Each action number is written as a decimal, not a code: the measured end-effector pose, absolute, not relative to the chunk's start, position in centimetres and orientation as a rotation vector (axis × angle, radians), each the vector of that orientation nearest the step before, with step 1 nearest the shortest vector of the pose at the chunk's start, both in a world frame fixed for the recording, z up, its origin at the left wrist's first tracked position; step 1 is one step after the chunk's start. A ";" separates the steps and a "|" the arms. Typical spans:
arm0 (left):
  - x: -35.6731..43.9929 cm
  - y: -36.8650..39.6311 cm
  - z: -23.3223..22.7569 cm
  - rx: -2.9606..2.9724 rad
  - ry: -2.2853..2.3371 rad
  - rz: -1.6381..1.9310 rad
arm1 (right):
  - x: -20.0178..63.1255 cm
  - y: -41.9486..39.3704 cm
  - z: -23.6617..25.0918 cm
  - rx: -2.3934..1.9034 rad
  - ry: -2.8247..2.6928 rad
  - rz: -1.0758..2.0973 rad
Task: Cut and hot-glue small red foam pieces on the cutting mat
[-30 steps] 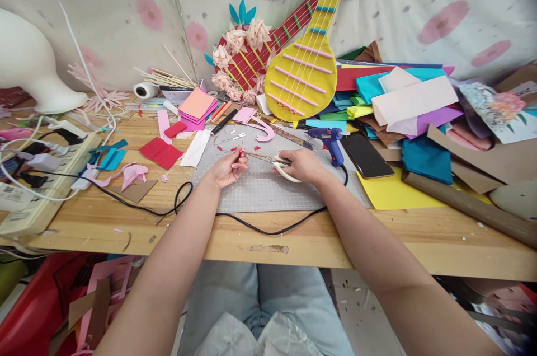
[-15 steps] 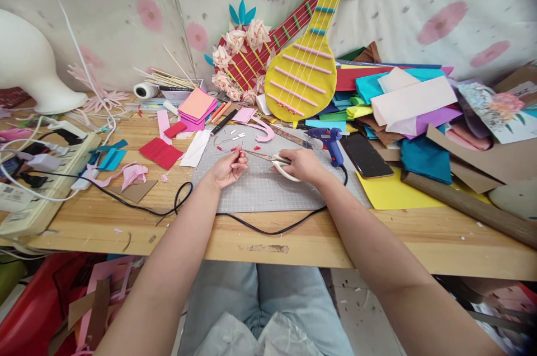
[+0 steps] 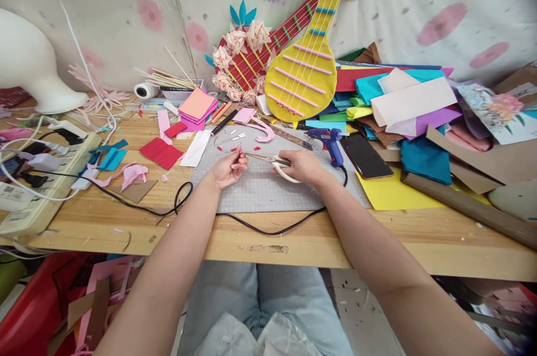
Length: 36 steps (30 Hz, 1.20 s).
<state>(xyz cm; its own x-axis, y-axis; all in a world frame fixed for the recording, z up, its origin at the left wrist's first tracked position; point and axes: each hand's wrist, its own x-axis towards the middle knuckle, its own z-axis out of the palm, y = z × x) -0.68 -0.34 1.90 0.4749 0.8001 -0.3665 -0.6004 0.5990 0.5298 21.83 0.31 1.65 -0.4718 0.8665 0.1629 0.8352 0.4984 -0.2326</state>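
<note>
- Left hand (image 3: 227, 170) over the grey cutting mat (image 3: 268, 191), fingertips pinched on a small red strip (image 3: 240, 150) held upright, just above the mat.
- Right hand (image 3: 302, 165) closed around the white handles of the scissors (image 3: 272, 162); blades point left toward the red strip, tips just beside it. Whether the blades touch the strip cannot be told.
- Tiny red offcuts (image 3: 226, 149) lie on the mat behind the left hand.
- Blue glue gun (image 3: 329, 140) stands at the mat's far right corner; its black cord (image 3: 268, 227) loops along the mat's near edge.
- Black phone (image 3: 366, 155) lies face up just right of the glue gun, partly on a yellow sheet (image 3: 390, 192).
- Yellow paper guitar (image 3: 308, 62) leans against the wall behind, with a red one (image 3: 255, 59) beside it.
</note>
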 end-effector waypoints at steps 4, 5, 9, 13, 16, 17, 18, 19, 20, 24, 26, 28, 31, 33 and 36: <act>-0.6 -0.4 1.9 0.372 0.636 0.863 | 21.9 0.3 1.7 -1.444 -2.478 0.176; -0.6 -0.4 1.9 0.376 0.637 0.862 | 21.9 0.3 1.7 -1.449 -2.478 0.178; -0.6 -0.4 1.8 0.374 0.645 0.870 | 21.9 0.3 1.8 -1.454 -2.479 0.186; -0.6 -0.4 1.8 0.369 0.658 0.876 | 21.9 0.3 1.7 -1.436 -2.481 0.173; -0.6 -0.4 1.9 0.372 0.663 0.876 | 21.9 0.3 1.7 -1.439 -2.477 0.172; -0.6 -0.4 1.9 0.375 0.665 0.875 | 21.9 0.3 1.7 -1.441 -2.476 0.171; -0.6 -0.4 1.9 0.378 0.667 0.874 | 21.9 0.3 1.8 -1.441 -2.473 0.170; -0.6 -0.4 1.9 0.381 0.668 0.872 | 21.9 0.3 1.9 -1.439 -2.473 0.169; -0.6 -0.4 1.9 0.384 0.668 0.868 | 21.8 0.2 2.0 -1.436 -2.473 0.170; -0.7 -0.4 1.9 0.379 0.652 0.838 | 21.8 0.1 2.2 -1.428 -2.469 0.171; -0.7 -0.5 2.0 0.373 0.641 0.819 | 21.8 0.1 2.1 -1.427 -2.465 0.165; -0.7 -0.5 2.0 0.369 0.631 0.809 | 21.9 0.2 2.1 -1.426 -2.464 0.163; -0.7 -0.5 2.1 0.364 0.621 0.804 | 21.9 0.2 2.1 -1.443 -2.465 0.177; -0.7 -0.5 2.0 0.355 0.618 0.803 | 22.0 0.2 2.1 -1.452 -2.474 0.189; -0.8 -0.5 2.0 0.317 0.618 0.808 | 22.0 0.1 2.2 -1.454 -2.492 0.200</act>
<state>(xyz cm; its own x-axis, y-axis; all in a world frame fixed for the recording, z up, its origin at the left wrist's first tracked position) -0.78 -0.46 2.04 0.5294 0.7528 -0.3912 -0.5746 0.6574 0.4874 21.98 0.15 2.20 -0.4713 0.8700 0.1446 0.8357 0.4930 -0.2419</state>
